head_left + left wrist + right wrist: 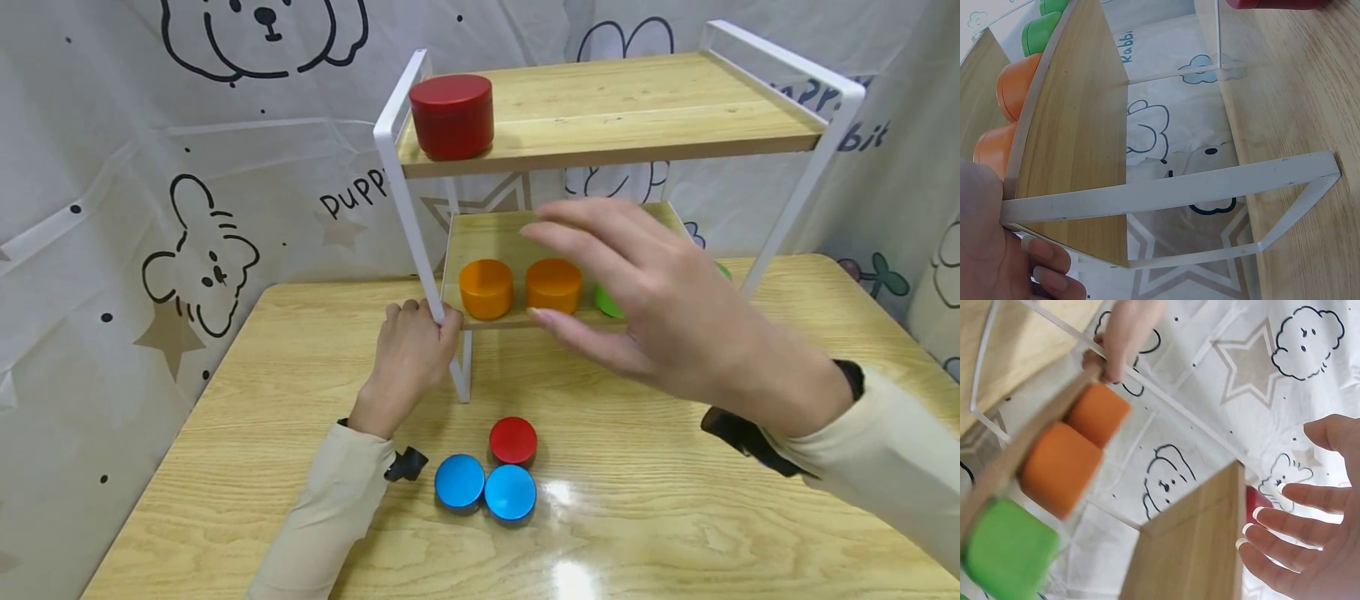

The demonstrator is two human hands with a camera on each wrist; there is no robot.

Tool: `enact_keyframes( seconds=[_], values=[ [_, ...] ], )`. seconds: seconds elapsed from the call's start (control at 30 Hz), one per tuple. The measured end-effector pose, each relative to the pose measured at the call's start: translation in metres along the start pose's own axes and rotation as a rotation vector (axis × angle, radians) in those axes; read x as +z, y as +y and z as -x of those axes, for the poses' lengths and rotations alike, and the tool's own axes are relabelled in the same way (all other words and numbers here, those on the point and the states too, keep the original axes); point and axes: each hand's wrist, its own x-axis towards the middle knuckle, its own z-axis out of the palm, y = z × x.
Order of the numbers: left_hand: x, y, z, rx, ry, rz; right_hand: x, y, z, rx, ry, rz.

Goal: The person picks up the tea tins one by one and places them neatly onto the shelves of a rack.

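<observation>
My left hand [416,342] grips the white frame [1166,195] of a two-tier wooden shelf [630,104] at its left front leg, level with the lower board. The thumb lies on one side and the fingers curl round the other. My right hand [637,283] hovers in front of the shelf, fingers apart and holding nothing. A red round tin [452,117] stands on the top board's left end. Two orange round tins [486,289] [1063,469] sit on the lower board; green tins [1040,34] beside them are partly hidden behind my right hand.
On the table [637,500] before the shelf, a smaller-looking red tin [513,440] touches or nearly touches two blue tins [460,481] [511,492]. A printed white cloth [300,167] hangs behind the table.
</observation>
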Motion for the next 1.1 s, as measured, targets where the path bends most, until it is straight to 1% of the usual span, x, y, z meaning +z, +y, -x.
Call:
enact_keyframes(
  seconds=[0.03,0.07,0.1,0.13,0.17,0.2,0.4,0.5,0.57,0.73,0.8,0.83,0.9,1.1],
  values=[
    [0.0,0.0,0.0,0.0,0.0,0.0,-0.018,-0.028,-0.01,0.002,0.005,-0.032],
    [0.0,0.0,0.0,0.001,0.001,0.001,-0.021,-0.038,-0.012,-0.006,-0.004,-0.024],
    [0.0,0.0,0.0,0.002,0.002,0.0,-0.036,-0.063,-0.021,0.005,-0.005,-0.061],
    [0.0,0.0,0.0,0.004,0.003,-0.001,-0.047,-0.083,-0.027,0.014,-0.008,-0.096],
    [0.0,0.0,0.0,0.006,0.004,-0.002,-0.054,-0.099,-0.032,0.024,-0.008,-0.138],
    [0.0,0.0,0.0,0.007,0.004,0.0,-0.053,-0.106,-0.03,0.03,-0.016,-0.148],
    [-0.001,0.0,0.0,0.015,-0.008,0.014,-0.024,-0.11,-0.004,0.068,-0.067,-0.192],
    [-0.002,0.0,0.0,0.017,-0.012,0.011,-0.011,-0.113,0.008,0.095,-0.15,-0.192],
    [-0.001,0.0,0.0,0.022,-0.011,0.006,-0.003,-0.114,0.014,0.114,-0.251,-0.191],
    [-0.001,-0.001,0.0,0.029,-0.008,0.006,0.012,-0.117,0.025,0.196,-0.593,-0.237],
    [-0.001,-0.001,0.0,0.027,-0.009,0.011,0.018,-0.118,0.028,0.229,-0.686,-0.263],
    [0.0,-0.001,0.0,0.026,-0.009,0.012,0.021,-0.119,0.029,0.238,-0.712,-0.274],
    [0.0,-0.001,0.001,0.026,-0.008,0.016,0.027,-0.121,0.031,0.248,-0.733,-0.291],
    [0.0,-0.001,0.001,0.038,0.002,0.014,0.038,-0.126,0.035,0.253,-0.724,-0.314]
  ],
)
